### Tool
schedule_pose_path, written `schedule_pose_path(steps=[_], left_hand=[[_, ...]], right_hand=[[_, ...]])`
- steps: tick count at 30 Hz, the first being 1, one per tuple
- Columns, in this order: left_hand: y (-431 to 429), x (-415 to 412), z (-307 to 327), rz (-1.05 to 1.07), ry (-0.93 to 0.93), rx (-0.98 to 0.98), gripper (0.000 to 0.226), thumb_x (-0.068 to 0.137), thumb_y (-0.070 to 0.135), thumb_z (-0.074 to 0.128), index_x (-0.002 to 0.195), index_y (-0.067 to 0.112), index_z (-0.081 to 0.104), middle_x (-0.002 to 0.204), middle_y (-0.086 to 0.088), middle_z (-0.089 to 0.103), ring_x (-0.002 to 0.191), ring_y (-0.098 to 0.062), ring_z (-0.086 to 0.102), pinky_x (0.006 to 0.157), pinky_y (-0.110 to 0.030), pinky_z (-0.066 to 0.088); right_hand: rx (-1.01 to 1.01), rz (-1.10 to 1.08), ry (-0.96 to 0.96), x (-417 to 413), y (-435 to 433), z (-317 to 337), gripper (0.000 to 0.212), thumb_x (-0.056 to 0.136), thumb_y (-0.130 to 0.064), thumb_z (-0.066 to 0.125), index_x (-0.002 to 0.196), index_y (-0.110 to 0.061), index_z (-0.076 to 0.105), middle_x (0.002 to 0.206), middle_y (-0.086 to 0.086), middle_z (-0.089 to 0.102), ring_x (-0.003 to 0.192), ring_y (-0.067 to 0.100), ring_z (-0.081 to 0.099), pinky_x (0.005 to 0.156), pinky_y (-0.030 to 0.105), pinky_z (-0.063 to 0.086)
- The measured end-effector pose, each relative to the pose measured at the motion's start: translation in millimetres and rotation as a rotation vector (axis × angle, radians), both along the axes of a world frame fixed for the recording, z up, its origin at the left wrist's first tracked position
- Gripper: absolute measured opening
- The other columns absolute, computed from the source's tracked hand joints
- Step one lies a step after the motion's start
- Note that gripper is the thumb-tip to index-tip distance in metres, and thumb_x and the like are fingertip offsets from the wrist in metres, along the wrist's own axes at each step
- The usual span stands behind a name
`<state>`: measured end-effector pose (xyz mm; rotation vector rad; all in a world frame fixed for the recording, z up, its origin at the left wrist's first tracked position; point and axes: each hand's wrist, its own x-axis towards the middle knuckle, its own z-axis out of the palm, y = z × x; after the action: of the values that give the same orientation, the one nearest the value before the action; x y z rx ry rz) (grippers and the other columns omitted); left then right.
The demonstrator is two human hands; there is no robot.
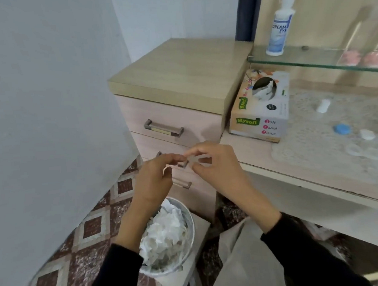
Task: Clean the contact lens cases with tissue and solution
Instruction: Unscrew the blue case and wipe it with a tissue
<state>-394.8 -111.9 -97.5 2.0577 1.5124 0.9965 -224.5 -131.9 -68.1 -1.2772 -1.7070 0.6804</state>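
Down by the person's knee a round bin (189,220) stands packed with crumpled white tissue (167,230), heaped to its rim. Right above it both hands hover in front of the drawers. The left hand (152,180) and right hand (216,163) have their fingers curled and tips almost meeting, with a pale blur between them (whether either pinches anything I cannot tell).

To the right the counter (250,152) runs off diagonally, with bare wood along its front strip. Further in, on a lace mat (317,157), lies the contact lens case (354,150), clear and open. A blue cap (341,129) and a white cap (367,134) are off and lie just beside it. At the mat's far left corner a tissue box (261,116) sits against the drawer unit (179,72), a tissue showing in its oval opening. Above, on the glass shelf (311,61), the solution bottle (278,33) stands upright near the shelf's left end.
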Motion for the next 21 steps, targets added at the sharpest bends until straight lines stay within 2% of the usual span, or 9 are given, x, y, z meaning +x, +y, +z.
schedule_pose_path(steps=[4, 10, 15, 19, 21], left_hand=[[6, 48, 27, -0.152, -0.025, 0.073, 0.051, 0.080, -0.012, 0.051, 0.105, 0.028, 0.070, 0.102, 0.015, 0.069, 0.096, -0.004, 0.063, 0.090, -0.035, 0.051], [6, 129, 45, -0.335, -0.035, 0.081, 0.044, 0.076, 0.008, 0.045, 0.104, 0.029, 0.071, 0.100, 0.015, 0.070, 0.094, -0.005, 0.063, 0.084, -0.037, 0.053], [0, 198, 51, -0.457, -0.083, 0.017, 0.040, 0.084, -0.001, 0.051, 0.106, 0.027, 0.070, 0.101, 0.016, 0.069, 0.098, -0.002, 0.062, 0.090, -0.033, 0.052], [-2, 248, 42, -0.532, -0.092, 0.022, 0.031, 0.087, 0.010, 0.060, 0.113, 0.027, 0.066, 0.108, 0.016, 0.066, 0.102, -0.004, 0.057, 0.086, -0.034, 0.052], [-3, 270, 35, -0.540, -0.054, 0.031, 0.032, 0.087, 0.020, 0.064, 0.118, 0.026, 0.063, 0.115, 0.014, 0.064, 0.105, -0.007, 0.053, 0.088, -0.033, 0.049]], right_hand=[[0.035, -0.104, 0.028, 50, -6, 24, 0.020, 0.080, -0.003, 0.069, 0.094, -0.016, 0.074, 0.098, -0.004, 0.069, 0.092, 0.008, 0.062, 0.080, 0.026, 0.055], [0.072, -0.287, 0.025, 126, -22, 37, 0.020, 0.077, 0.000, 0.071, 0.090, -0.014, 0.075, 0.092, 0.001, 0.071, 0.087, 0.012, 0.066, 0.079, 0.031, 0.056], [0.067, -0.424, -0.018, 186, -48, 37, 0.021, 0.078, -0.005, 0.071, 0.091, -0.022, 0.073, 0.096, -0.007, 0.069, 0.092, 0.007, 0.062, 0.080, 0.022, 0.050], [0.096, -0.552, -0.061, 233, -73, 31, 0.022, 0.078, -0.008, 0.072, 0.091, -0.026, 0.072, 0.096, -0.015, 0.067, 0.090, 0.002, 0.058, 0.071, 0.009, 0.041], [0.129, -0.635, -0.048, 254, -83, 27, 0.022, 0.079, -0.007, 0.072, 0.091, -0.025, 0.072, 0.095, -0.017, 0.066, 0.089, 0.002, 0.058, 0.067, 0.008, 0.039]])
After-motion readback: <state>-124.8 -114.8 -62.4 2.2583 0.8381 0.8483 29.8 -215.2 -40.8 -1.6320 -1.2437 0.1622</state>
